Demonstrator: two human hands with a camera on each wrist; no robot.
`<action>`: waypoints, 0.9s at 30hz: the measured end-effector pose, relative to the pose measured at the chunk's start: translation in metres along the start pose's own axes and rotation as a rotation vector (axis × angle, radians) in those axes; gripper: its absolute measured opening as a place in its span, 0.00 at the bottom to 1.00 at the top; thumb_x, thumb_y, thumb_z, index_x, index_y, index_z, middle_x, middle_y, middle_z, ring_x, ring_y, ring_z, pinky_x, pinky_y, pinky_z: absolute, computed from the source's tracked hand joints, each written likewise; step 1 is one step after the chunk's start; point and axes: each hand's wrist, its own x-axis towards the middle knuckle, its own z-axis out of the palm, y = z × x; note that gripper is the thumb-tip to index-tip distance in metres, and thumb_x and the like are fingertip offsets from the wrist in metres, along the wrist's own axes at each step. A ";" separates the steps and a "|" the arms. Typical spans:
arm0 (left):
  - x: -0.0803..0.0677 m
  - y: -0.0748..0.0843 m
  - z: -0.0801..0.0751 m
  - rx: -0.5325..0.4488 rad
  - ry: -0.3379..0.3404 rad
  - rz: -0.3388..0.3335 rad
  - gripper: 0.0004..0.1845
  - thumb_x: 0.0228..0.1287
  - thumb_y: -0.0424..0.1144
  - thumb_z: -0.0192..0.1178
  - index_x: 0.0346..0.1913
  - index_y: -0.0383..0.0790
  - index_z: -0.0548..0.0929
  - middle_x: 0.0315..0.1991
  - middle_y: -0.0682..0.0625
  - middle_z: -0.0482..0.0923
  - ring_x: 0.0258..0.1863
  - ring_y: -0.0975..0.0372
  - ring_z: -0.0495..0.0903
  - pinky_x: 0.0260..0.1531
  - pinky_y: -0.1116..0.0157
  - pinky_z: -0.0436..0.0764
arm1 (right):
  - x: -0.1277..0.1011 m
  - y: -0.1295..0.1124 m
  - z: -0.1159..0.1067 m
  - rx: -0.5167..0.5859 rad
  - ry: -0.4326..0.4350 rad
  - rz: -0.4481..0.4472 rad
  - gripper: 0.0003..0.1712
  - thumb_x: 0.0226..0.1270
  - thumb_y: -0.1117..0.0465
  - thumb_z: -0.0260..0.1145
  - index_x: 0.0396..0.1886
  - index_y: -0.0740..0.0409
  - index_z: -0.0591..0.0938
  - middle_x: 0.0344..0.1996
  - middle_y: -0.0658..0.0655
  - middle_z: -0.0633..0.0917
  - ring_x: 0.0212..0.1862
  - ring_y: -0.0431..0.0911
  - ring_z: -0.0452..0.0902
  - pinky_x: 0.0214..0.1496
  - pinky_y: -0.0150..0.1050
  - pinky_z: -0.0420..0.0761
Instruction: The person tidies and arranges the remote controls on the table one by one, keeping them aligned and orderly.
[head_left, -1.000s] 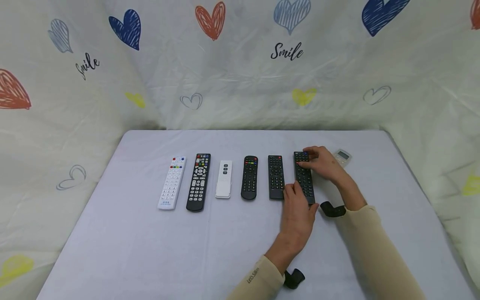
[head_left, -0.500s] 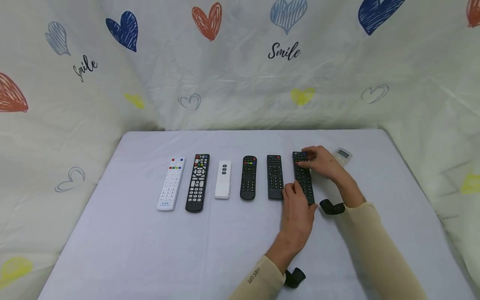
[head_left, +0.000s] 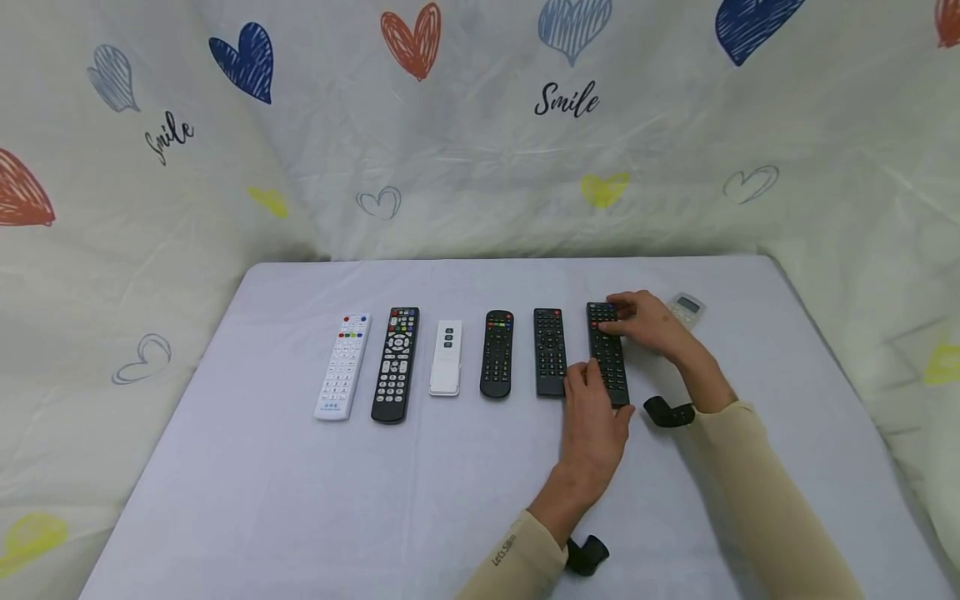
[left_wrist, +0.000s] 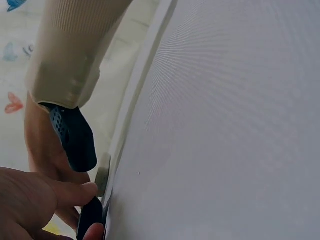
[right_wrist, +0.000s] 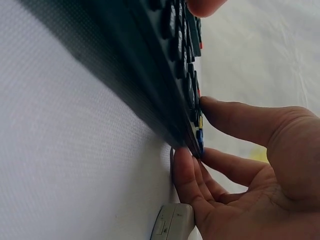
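Observation:
A black remote control (head_left: 609,358) lies at the right end of a row, between both hands. My left hand (head_left: 592,429) holds its near end, fingers at the left side and thumb at the right corner. At the far end, my right hand (head_left: 648,321) pinches the remote, its thumb over the buttons and its other fingers along the edge, as the right wrist view shows with the thumb (right_wrist: 240,117). Only a dark bit of the remote (left_wrist: 91,217) shows in the left wrist view. Another black remote (head_left: 551,354) lies just left of the left fingertips.
Further left in the row are a rounded black remote (head_left: 497,354), a small white one (head_left: 447,358), a long black one (head_left: 395,367) and a white one (head_left: 343,367). A small pale remote with a screen (head_left: 686,310) lies partly behind the right hand on the white table (head_left: 300,500).
Both hands stay on the same remote at the right end of the row. Apart from a slight shift of the camera, hardly anything differs.

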 end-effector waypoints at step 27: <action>0.007 0.008 -0.005 0.080 0.172 0.326 0.23 0.70 0.38 0.68 0.66 0.43 0.78 0.61 0.51 0.71 0.59 0.63 0.76 0.56 0.75 0.80 | -0.022 0.016 -0.011 0.116 0.383 -0.031 0.27 0.77 0.57 0.65 0.70 0.66 0.76 0.63 0.71 0.80 0.64 0.65 0.77 0.54 0.44 0.77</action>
